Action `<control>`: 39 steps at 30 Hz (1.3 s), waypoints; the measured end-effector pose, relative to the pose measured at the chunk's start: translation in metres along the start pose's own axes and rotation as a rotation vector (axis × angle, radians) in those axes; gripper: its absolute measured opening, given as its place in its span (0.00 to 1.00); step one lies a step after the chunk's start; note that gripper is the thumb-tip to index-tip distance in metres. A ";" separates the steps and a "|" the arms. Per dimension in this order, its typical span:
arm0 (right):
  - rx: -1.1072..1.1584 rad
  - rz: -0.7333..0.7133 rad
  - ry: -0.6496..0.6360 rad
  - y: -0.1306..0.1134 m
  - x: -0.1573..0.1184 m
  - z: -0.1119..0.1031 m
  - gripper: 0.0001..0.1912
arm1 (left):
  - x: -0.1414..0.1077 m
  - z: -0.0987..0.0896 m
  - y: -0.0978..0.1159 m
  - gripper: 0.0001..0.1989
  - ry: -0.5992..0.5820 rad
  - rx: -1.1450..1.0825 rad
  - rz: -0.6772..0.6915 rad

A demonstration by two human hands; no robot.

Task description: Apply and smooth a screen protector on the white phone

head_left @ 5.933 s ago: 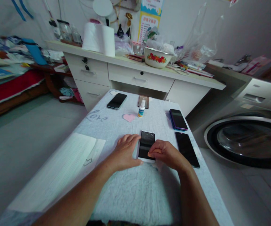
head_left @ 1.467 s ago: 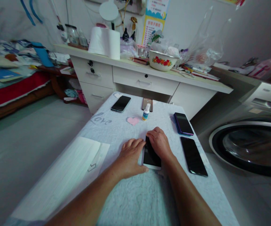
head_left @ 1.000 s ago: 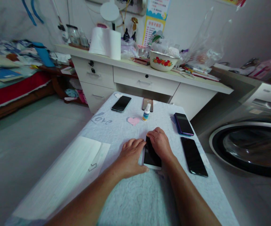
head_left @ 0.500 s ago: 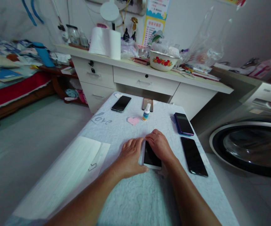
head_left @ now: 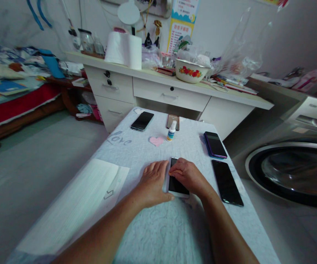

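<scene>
A white-edged phone with a dark screen (head_left: 178, 186) lies face up on the cloth-covered table (head_left: 158, 223). My left hand (head_left: 153, 183) rests along its left side, thumb and fingers spread apart. Over the screen's upper part is my right hand (head_left: 186, 175), its fingers pinched together at the phone's left edge; what they hold, if anything, is too small to name. Beyond the hands stand a small white spray bottle (head_left: 171, 132) and, behind it, a gold-backed phone (head_left: 176, 118).
A black phone (head_left: 142, 121) lies at the table's far left. Toward the right edge are a purple-edged phone (head_left: 215, 145) and another black phone (head_left: 227, 182). White paper (head_left: 73, 205) covers the left side. A desk (head_left: 169, 93) stands behind, a washing machine (head_left: 298, 146) at right.
My right hand has moved from the phone's top edge down toward me, still with closed fingers, uncovering the phone's top end. My left hand has stayed in place.
</scene>
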State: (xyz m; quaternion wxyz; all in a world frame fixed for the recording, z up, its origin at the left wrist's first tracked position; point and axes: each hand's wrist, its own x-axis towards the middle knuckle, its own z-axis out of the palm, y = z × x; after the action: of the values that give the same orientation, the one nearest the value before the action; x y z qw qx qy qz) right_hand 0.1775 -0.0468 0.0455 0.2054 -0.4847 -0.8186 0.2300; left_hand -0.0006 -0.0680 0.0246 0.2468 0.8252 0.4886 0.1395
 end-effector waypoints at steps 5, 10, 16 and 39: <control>0.031 -0.023 -0.069 -0.008 -0.004 -0.005 0.09 | 0.001 0.003 -0.004 0.49 0.012 0.006 0.019; 0.031 -0.065 -0.149 -0.013 -0.008 -0.009 0.09 | 0.001 0.003 -0.004 0.48 0.020 0.003 0.025; 0.080 -0.107 -0.220 -0.014 -0.011 -0.010 0.09 | 0.001 0.002 -0.003 0.47 0.017 -0.024 0.015; -0.062 0.046 -0.019 -0.010 -0.007 -0.004 0.07 | 0.001 0.000 -0.001 0.43 0.023 -0.012 0.029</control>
State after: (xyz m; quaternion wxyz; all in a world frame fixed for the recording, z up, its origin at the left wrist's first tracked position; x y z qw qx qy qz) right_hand 0.1758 -0.0564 0.0539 0.1773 -0.5072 -0.8159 0.2135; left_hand -0.0012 -0.0665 0.0239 0.2438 0.8290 0.4786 0.1555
